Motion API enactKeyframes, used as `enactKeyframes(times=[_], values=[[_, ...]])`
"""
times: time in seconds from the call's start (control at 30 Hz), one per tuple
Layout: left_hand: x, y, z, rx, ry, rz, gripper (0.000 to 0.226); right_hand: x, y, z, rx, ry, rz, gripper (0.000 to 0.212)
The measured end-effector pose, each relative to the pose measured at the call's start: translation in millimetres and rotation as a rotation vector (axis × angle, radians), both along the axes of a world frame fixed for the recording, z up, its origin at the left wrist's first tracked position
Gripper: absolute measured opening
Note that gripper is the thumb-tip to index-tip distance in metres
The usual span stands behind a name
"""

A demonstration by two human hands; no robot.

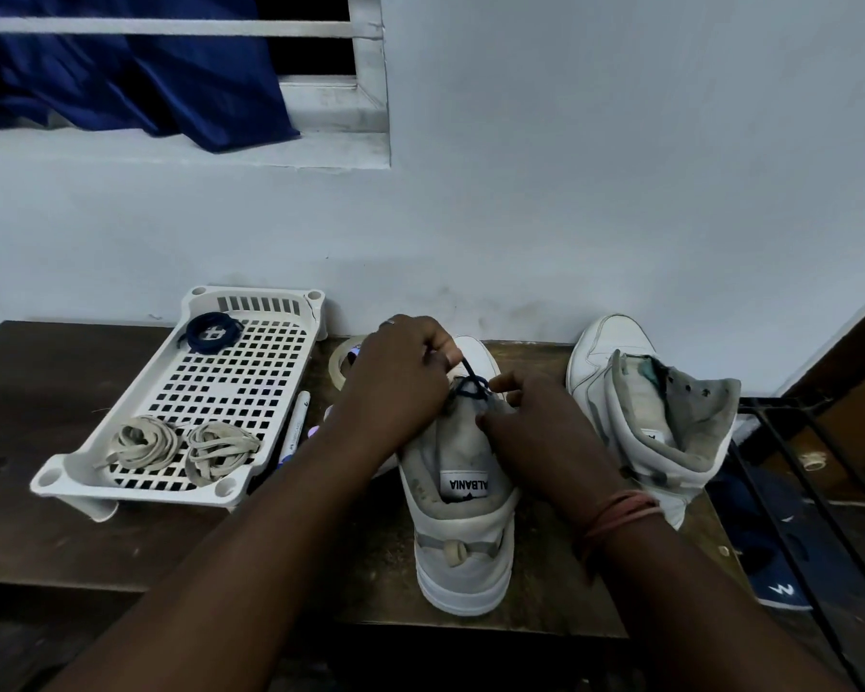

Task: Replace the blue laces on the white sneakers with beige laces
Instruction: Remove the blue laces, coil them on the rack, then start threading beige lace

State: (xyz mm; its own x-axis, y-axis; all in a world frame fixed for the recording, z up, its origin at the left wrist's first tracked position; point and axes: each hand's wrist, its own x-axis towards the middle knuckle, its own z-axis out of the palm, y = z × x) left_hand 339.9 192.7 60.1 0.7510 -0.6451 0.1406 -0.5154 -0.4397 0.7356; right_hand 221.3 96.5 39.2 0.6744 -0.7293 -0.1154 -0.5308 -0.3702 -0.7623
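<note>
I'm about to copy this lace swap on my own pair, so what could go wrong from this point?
1. The left hand pinches the blue lace where it bunches at the near sneaker; pulling may tighten a snag.
2. That sneaker stands near the table's front edge and could tip off.
3. The loose beige laces in the white tray may tangle.

Dim, cool, flat light. No hard shadows, only soft dark patches under my forearms in the lower frame. Wall (620, 167) reads bluish-grey, brightest at upper right. Window (315, 52) at upper left is black, no light coming in. Wide-angle bend: table edge (46, 581) and frame corners curve. Bottom corners dark and soft; centre reasonably sharp, shoe label (465, 484) legible.
</note>
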Motion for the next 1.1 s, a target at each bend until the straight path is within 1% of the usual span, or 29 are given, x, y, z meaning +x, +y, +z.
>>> enactKeyframes(times=[0.07, 0.13, 0.2, 0.27, 0.33, 0.4, 0.47, 0.5, 0.57, 0.6, 0.63, 0.67, 0.7, 0.77, 0.83, 0.87, 0.93, 1.0, 1.03, 1.1], values=[[2.4, 3.9, 4.7, -0.054, 0.123, 0.068, 0.017, -0.8, -0.1, 0.9, -0.009, 0.001, 0.007, 0.038], [6.5, 8.6, 9.1, -0.149, 0.263, 0.147, 0.016, -2.3, -1.0, 1.9, -0.021, 0.006, 0.022, 0.039], [8.5, 13.2, 16.2, -0.299, 0.452, 0.204, 0.019, -3.5, -1.3, 3.1, -0.022, 0.015, 0.029, 0.040], [13.4, 16.3, 20.0, -0.427, 0.575, 0.245, 0.027, -2.7, -0.7, 3.7, -0.011, 0.019, 0.027, 0.041], [14.0, 17.6, 21.3, -0.512, 0.697, 0.307, 0.030, -1.3, 0.8, 4.6, 0.008, 0.018, 0.023, 0.040], [14.0, 18.4, 19.4, -0.511, 0.765, 0.352, 0.018, 0.5, 1.6, 4.6, 0.021, 0.010, 0.020, 0.037], [16.5, 19.6, 18.8, -0.524, 0.852, 0.384, 0.013, 1.4, 1.3, 4.0, 0.011, 0.012, 0.021, 0.033], [17.9, 20.8, 19.6, -0.567, 0.961, 0.361, 0.014, 2.0, 1.7, 4.0, 0.004, 0.013, 0.017, 0.032], [18.0, 21.0, 21.2, -0.721, 1.273, 0.325, 0.020, 1.4, 3.2, 4.0, -0.003, 0.012, 0.005, 0.031], [16.1, 21.3, 22.3, -0.791, 1.385, 0.328, 0.021, 1.5, 4.7, 4.7, -0.013, 0.008, 0.003, 0.030], [13.4, 20.8, 23.1, -0.840, 1.462, 0.336, 0.023, 1.6, 6.6, 5.2, -0.026, 0.007, 0.004, 0.028], [12.0, 20.0, 22.3, -0.873, 1.498, 0.356, 0.024, 1.4, 8.1, 6.0, -0.040, 0.006, 0.005, 0.026], [12.1, 19.2, 20.7, -0.903, 1.515, 0.377, 0.025, 0.9, 8.7, 6.5, -0.051, 0.004, 0.005, 0.024], [19.5, 20.9, 20.1, -1.021, 1.576, 0.409, 0.024, -0.6, 8.2, 8.2, -0.070, 0.018, -0.013, 0.021], [32.6, 26.0, 21.4, -1.080, 1.540, 0.437, 0.028, -3.7, 6.8, 9.5, -0.076, 0.054, -0.057, 0.027], [39.0, 29.2, 22.6, -1.052, 1.490, 0.444, 0.031, -5.1, 5.6, 9.8, -0.069, 0.056, -0.069, 0.032], [45.5, 33.7, 23.9, -0.909, 1.352, 0.479, 0.034, -6.6, 4.0, 11.8, -0.038, 0.047, -0.053, 0.040], [44.4, 33.3, 22.6, -0.798, 1.256, 0.513, 0.034, -6.0, 6.3, 15.3, -0.038, 0.064, 0.001, 0.047], [41.7, 31.7, 21.8, -0.701, 1.170, 0.501, 0.033, -5.4, 8.2, 16.1, -0.061, 0.070, 0.036, 0.050], [37.4, 27.6, 17.2, -0.419, 0.914, 0.444, 0.033, -2.5, 13.4, 17.4, -0.184, 0.064, 0.101, 0.056]])
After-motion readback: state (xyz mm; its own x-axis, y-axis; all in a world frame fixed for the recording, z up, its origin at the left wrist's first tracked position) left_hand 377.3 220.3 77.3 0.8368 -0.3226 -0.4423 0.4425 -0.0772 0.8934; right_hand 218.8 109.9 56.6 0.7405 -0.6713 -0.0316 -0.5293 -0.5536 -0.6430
